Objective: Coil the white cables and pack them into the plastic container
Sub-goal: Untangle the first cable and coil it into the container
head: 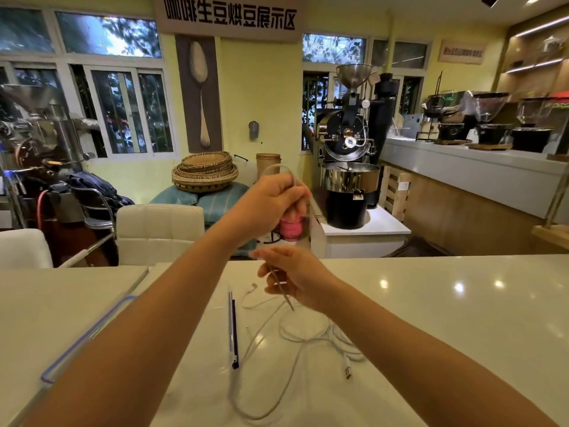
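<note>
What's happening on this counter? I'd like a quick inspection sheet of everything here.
Surface: glossy white countertop.
Job's things: clear plastic container with a blue rim, at left; white cables lying tangled, not yet packed.
Clutter: nothing seen.
Grippers: left hand raised, gripping a loop of cable; right hand lower, pinching a strand.
Cables: USB plug lies free on the countertop.
Surroundings: coffee roaster, woven baskets, white chair.
</note>
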`<state>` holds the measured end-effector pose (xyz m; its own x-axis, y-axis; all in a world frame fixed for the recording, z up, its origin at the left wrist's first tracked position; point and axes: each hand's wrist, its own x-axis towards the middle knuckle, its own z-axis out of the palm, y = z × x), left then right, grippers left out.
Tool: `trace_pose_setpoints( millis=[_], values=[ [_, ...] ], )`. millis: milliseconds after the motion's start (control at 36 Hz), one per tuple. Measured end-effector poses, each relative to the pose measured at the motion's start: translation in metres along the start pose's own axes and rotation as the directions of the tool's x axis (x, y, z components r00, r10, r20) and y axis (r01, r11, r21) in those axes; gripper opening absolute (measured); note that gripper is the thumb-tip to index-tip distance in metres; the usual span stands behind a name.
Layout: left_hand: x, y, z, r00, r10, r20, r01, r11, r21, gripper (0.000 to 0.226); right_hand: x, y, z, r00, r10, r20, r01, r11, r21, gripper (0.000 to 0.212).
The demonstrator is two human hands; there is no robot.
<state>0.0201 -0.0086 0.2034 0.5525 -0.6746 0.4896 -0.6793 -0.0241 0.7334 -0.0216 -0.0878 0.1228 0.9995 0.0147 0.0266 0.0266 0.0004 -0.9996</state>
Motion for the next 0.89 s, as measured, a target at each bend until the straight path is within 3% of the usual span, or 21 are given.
trace_pose_setpoints(
  millis=[139, 306, 472, 556, 694, 806, 889],
  values=[
    [0.005, -0.015, -0.024, 0.998, -0.05, -0.038, 0.058, 0.97, 0.236, 0.03, -0.012, 0.005, -0.008, 0.999, -0.033, -0.002, 0.032, 0.961, -0.275, 0.021],
    [-0.001, -0.039, -0.035, 0.994, -0.093, -0.06, 0.109, 0.907, 0.406, 0.025, -0.029, -0.018, -0.019, 0.983, -0.184, -0.007, 0.14, 0.774, -0.617, 0.021],
    [-0.014, -0.056, -0.021, 0.975, -0.222, 0.006, 0.198, 0.883, 0.425, 0.036, -0.036, -0.057, -0.028, 0.946, -0.319, 0.062, 0.273, 0.677, -0.684, 0.022],
    [-0.026, -0.057, -0.012, 0.962, -0.263, 0.074, 0.242, 0.946, 0.214, 0.037, -0.033, -0.074, -0.036, 0.917, -0.392, 0.069, 0.334, 0.665, -0.668, 0.016],
    [-0.047, -0.049, -0.001, 0.945, -0.26, 0.198, 0.285, 0.952, -0.11, 0.041, -0.026, -0.09, -0.052, 0.883, -0.47, 0.015, 0.394, 0.722, -0.569, 0.016],
    [-0.056, -0.04, 0.008, 0.953, -0.21, 0.217, 0.283, 0.874, -0.396, 0.047, -0.016, -0.088, -0.06, 0.87, -0.49, -0.05, 0.406, 0.771, -0.49, 0.021],
    [-0.056, -0.032, 0.011, 0.963, -0.169, 0.21, 0.262, 0.774, -0.576, 0.039, -0.009, -0.084, -0.064, 0.862, -0.499, -0.087, 0.42, 0.801, -0.427, 0.023]
  ],
)
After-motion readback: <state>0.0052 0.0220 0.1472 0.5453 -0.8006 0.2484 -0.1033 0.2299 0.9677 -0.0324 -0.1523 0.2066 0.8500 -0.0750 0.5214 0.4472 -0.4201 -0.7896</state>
